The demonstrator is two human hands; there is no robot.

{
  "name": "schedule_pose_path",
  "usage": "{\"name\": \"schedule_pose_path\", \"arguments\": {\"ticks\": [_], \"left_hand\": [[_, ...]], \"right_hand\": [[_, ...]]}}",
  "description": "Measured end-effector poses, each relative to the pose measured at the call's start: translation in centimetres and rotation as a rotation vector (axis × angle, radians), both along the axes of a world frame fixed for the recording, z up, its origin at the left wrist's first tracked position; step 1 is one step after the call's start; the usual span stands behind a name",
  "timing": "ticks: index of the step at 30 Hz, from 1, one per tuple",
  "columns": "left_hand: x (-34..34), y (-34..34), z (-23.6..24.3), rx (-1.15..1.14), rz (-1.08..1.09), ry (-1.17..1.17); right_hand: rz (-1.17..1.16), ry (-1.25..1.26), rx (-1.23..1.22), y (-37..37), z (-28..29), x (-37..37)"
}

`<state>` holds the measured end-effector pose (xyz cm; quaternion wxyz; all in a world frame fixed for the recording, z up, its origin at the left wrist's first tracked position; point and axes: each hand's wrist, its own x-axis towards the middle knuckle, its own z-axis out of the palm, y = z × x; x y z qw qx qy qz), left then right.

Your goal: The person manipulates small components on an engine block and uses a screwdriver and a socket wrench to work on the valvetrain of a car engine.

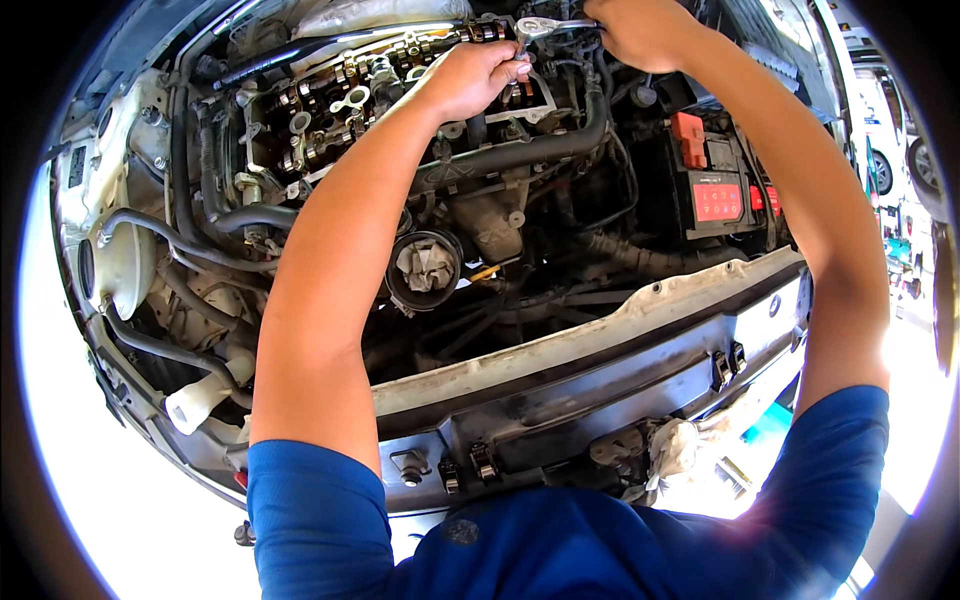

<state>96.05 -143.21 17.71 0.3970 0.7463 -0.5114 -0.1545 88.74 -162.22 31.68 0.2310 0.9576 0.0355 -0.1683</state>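
A chrome ratchet wrench [545, 26] lies across the far end of an opened engine [350, 98], its round head to the left and its handle to the right. My right hand [640, 36] is closed around the handle end. At the head, my left hand [470, 82] pinches the part just below it with thumb and fingers; that part is mostly hidden. Exposed camshafts [345, 72] with shiny lobes run beneath and left of my left hand. What the wrench sits on is hard to make out.
A black battery [715, 175] with a red terminal cover [688, 138] stands at the right. Crumpled paper or cloth fills a round black opening [425, 268]. A thick black hose [520, 155] crosses in front of the engine. The car's front crossmember [570, 340] spans before me.
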Motion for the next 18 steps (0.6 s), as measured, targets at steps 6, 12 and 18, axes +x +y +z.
{"name": "schedule_pose_path", "arguments": {"ticks": [6,12,18], "left_hand": [[1.7,1.0,1.0,0.236,0.048,-0.060],[3.7,2.3,5.9,0.104,0.004,-0.052],[2.1,8.9,6.5,0.234,0.210,-0.003]], "right_hand": [[0.005,0.022,0.099,1.1,1.2,1.7],[0.142,-0.155,0.177,2.5,4.4,4.4],[0.147,-0.106,0.362,5.4,3.0,3.7]]}}
